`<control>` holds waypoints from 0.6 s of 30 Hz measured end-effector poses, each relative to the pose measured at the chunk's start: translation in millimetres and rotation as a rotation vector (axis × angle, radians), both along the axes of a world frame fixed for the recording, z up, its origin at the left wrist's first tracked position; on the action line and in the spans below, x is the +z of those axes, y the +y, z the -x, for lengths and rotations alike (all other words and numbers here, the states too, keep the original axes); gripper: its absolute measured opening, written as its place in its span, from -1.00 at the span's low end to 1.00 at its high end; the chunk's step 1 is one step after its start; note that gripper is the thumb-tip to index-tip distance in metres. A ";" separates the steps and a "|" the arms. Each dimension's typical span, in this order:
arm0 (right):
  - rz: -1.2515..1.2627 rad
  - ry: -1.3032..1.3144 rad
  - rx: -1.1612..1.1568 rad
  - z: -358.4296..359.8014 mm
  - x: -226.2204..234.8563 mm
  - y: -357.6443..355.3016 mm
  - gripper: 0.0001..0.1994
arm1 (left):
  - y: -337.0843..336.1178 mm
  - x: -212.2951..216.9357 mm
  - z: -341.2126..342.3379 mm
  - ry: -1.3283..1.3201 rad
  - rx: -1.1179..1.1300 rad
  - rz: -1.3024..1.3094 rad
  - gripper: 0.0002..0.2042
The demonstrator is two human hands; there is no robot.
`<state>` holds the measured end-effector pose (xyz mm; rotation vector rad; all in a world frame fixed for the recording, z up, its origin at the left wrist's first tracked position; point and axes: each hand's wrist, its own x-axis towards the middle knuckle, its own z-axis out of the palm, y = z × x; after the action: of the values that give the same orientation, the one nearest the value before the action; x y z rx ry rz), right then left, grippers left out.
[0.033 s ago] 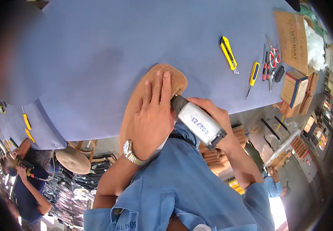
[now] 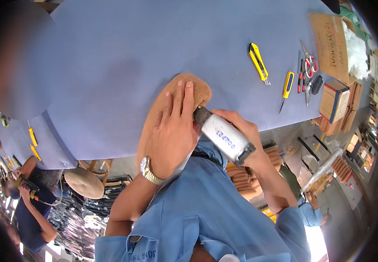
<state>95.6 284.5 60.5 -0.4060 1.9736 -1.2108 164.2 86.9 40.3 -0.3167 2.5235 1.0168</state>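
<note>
Hands look the same as in the other frame taken at the same instant, so nothing has shifted; the work is mid-stroke, not starting or wrapping up, I'd say.

Left hand [image 2: 173,131] lies flat with its fingers spread, pressing down on the tan felt piece [image 2: 154,113], which sits at the near edge of the blue desk [image 2: 132,52]. Right hand [image 2: 243,131] has a closed grip around a grey handheld power tool [image 2: 224,137], whose dark nose touches the felt right beside the left fingertips.

Packaging-wise, everything's off to the right of that grip. A flat brown cardboard box [image 2: 331,41] with dark print lies furthest up, with white fluffy stuffing [image 2: 357,48] just beyond it. Nearer is a small brown carton [image 2: 335,100] with blue and red edging. Between the cartons and the grip: a yellow utility knife [image 2: 258,61], a slimmer yellow cutter [image 2: 287,85] and red-handled scissors [image 2: 309,65]. The tool has a white label with blue print.
</note>
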 end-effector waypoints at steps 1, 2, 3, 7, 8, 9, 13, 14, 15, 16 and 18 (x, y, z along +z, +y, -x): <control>0.055 0.087 -0.016 -0.8 -8.2 0.6 -0.40 | -2.3 -2.9 2.5 0.016 -0.016 -0.048 0.00; 0.107 0.116 -0.030 -2.2 -12.5 1.6 -0.39 | -6.0 -4.2 2.1 0.024 -0.031 -0.095 0.01; 0.159 0.143 -0.043 -3.0 -14.9 2.9 -0.39 | -10.7 -6.1 1.5 0.029 -0.046 -0.142 0.02; 0.229 0.193 -0.049 -10.7 -19.3 6.3 -0.34 | -48.6 -38.6 -8.3 0.029 -0.003 -0.704 0.06; 0.216 0.196 -0.071 -14.8 -20.6 6.7 -0.34 | -45.2 -41.8 -11.8 0.036 -0.023 -0.622 0.06; 0.203 0.198 -0.093 -18.4 -21.4 6.7 -0.34 | -42.6 -41.9 -14.1 0.043 -0.043 -0.540 0.07; 0.229 0.259 -0.145 -30.2 -34.4 14.3 -0.35 | -26.0 -38.9 -25.8 0.108 0.006 -0.432 0.00; 0.237 0.271 -0.153 -32.1 -33.3 14.8 -0.38 | -28.7 -45.5 -30.3 0.085 0.040 -0.526 -0.02; 0.246 0.283 -0.161 -33.3 -31.2 14.1 -0.41 | -31.1 -49.5 -32.4 0.061 0.073 -0.619 -0.03; 0.250 0.287 -0.168 -36.1 -30.3 13.8 -0.43 | -29.4 -46.3 -33.2 0.102 0.026 -0.529 -0.06; 0.275 0.288 -0.172 -36.1 -31.6 14.2 -0.42 | -22.4 -37.7 -30.8 0.181 -0.071 -0.347 -0.11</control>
<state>131.7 298.7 28.8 -0.5855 2.1227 -1.6182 195.0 64.5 2.5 -0.0351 2.4296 1.4825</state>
